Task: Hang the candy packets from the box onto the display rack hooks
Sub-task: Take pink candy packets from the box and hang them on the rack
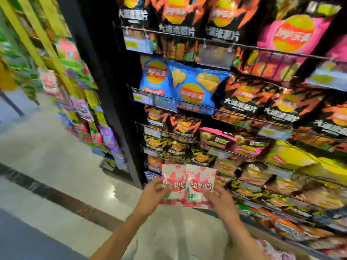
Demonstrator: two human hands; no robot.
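A: What do the hands have?

B: Two white plastic candy packets with red fruit print and red lettering, side by side and upright. The left hand [154, 192] pinches the left candy packet [173, 182] at its left edge, thumb on the front. The right hand [219, 198] grips the right candy packet [200, 184] at its lower right corner, fingers curled over the front.

A: Do the packets touch?

B: Their inner edges meet or overlap slightly; the blur hides which.

A: Where are they against the shelves?

B: Low, in front of the black wire shelving [234, 111] crowded with bags of crisps, black and orange, blue, pink, yellow. They are not on any hook.

A: And the rack?

B: A display rack with yellow uprights [45, 40] stands well apart to the left across the pale polished floor [56, 162], hung with small coloured packets. A brown cardboard box [281, 250] sits at the lower right; pink and white wrappers show inside.
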